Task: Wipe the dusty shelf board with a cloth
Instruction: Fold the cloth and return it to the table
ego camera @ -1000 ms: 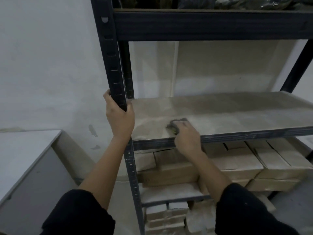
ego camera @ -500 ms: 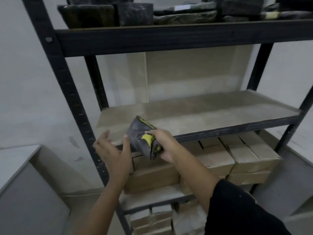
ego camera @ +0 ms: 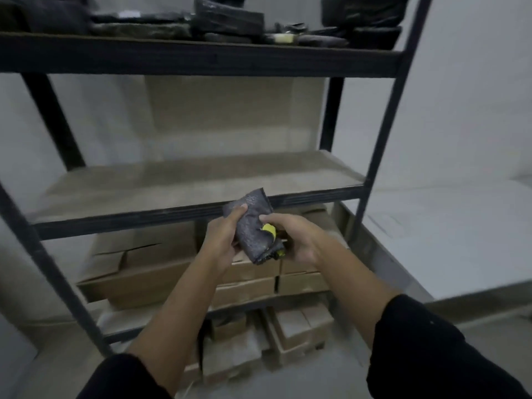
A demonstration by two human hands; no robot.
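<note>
A grey cloth (ego camera: pixel 253 223) with a yellow label is held in front of the shelf edge, off the board. My left hand (ego camera: pixel 223 239) grips its left side, thumb on the top corner. My right hand (ego camera: pixel 293 240) holds its lower right part near the yellow label. The brown shelf board (ego camera: pixel 172 182) lies bare behind the cloth, framed by dark metal rails and posts. Both forearms reach up from the bottom of the view in black sleeves.
Cardboard boxes (ego camera: pixel 161 272) fill the shelf below, with more boxes (ego camera: pixel 288 329) on the lowest level. Dark packed items (ego camera: pixel 230 21) sit on the top shelf. A white surface (ego camera: pixel 449 234) stands to the right of the rack. Pale walls lie behind.
My right hand lifted the cloth off the board and drew it back. My left hand let go of the left post and took hold of the cloth. The view shifted right.
</note>
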